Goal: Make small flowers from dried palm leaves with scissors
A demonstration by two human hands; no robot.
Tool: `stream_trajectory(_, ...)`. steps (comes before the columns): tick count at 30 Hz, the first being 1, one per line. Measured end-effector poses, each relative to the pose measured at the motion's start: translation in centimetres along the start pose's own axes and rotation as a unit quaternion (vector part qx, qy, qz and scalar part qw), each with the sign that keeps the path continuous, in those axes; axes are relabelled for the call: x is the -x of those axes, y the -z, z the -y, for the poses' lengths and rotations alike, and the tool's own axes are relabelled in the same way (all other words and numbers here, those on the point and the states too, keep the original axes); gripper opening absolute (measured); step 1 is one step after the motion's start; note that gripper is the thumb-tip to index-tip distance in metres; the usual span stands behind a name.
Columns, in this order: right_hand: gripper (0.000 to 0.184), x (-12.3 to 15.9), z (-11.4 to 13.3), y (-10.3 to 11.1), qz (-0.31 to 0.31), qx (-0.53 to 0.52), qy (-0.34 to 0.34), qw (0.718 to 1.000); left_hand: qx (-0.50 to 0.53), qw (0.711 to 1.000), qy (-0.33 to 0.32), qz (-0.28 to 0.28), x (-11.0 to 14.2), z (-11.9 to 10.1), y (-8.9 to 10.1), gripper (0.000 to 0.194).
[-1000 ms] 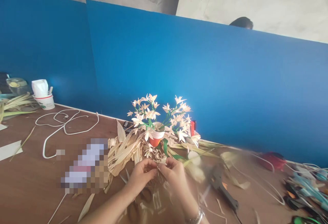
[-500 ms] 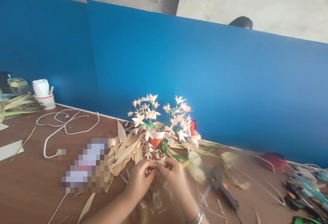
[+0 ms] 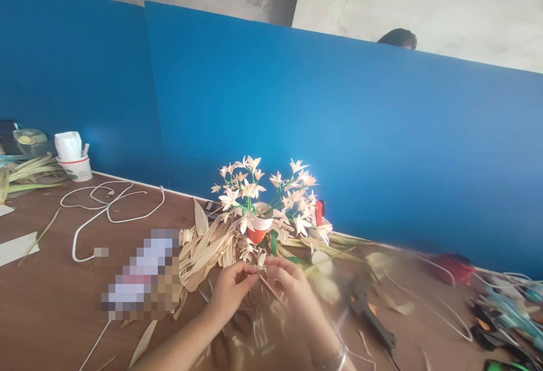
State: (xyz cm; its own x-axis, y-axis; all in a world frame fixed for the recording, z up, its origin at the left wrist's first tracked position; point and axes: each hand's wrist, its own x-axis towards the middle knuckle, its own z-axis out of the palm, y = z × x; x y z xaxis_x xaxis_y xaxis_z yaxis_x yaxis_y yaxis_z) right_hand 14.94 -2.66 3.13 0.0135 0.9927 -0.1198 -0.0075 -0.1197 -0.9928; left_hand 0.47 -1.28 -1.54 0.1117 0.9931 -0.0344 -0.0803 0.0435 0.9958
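Note:
A small pale flower [image 3: 261, 262] of dried husk petals shows between my fingertips. My left hand [image 3: 232, 292] pinches at its base from the left, thumb and forefinger together. From the right, my right hand [image 3: 292, 285] closes its fingers around the same spot, and a thin tan stick [image 3: 268, 287] slants down beside its thumb. Whether the stick joins the flower is hidden. Just beyond my hands stands a red and white paper cup [image 3: 259, 228], surrounded by cream husk flowers [image 3: 248, 189] on green stems. Dried corn husks [image 3: 210, 246] lie left of the cup.
A black glue gun [image 3: 371, 314] lies to my right. Dark loops like scissor handles [image 3: 241, 323] show below my hands among scraps. A white cable [image 3: 108, 207] curls at left near a white cup [image 3: 76, 167]. A blue partition [image 3: 339, 133] borders the table.
My fingers have shifted at the pinch. The small flower and the thin stick now show between them. My right hand has turned slightly, and dark loops have come into sight below.

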Motion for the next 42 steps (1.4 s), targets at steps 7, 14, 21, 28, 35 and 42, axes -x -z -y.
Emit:
stream_trajectory(7,0.028,-0.3,-0.6,0.0,-0.006,-0.019,-0.003,1.0,0.037,0.994,0.062,0.085,0.3,0.7,-0.7,0.029)
stream_trajectory(14,0.024,0.1,-0.3,-0.7,-0.053,-0.02,0.004,0.998,0.035,0.996,0.038,0.071,0.1,1.1,-0.7,0.026)
stream_trajectory(21,0.027,-0.2,-0.7,-0.3,-0.022,-0.024,-0.004,0.999,0.03,0.993,0.05,0.102,0.4,0.7,-0.7,0.027)
stream_trajectory(28,0.021,-0.3,-1.8,-0.6,-0.051,-0.008,0.015,0.999,0.004,0.997,0.03,0.076,0.8,0.3,-0.6,0.024)
stream_trajectory(35,0.021,-0.2,-2.1,-0.8,-0.05,0.003,0.018,0.999,-0.066,0.997,-0.029,0.04,0.6,0.5,-0.3,0.018)
stream_trajectory(42,0.022,-0.1,-1.7,-0.9,-0.049,-0.005,0.025,0.998,-0.112,0.991,-0.067,0.01,0.9,0.7,-0.2,0.023)
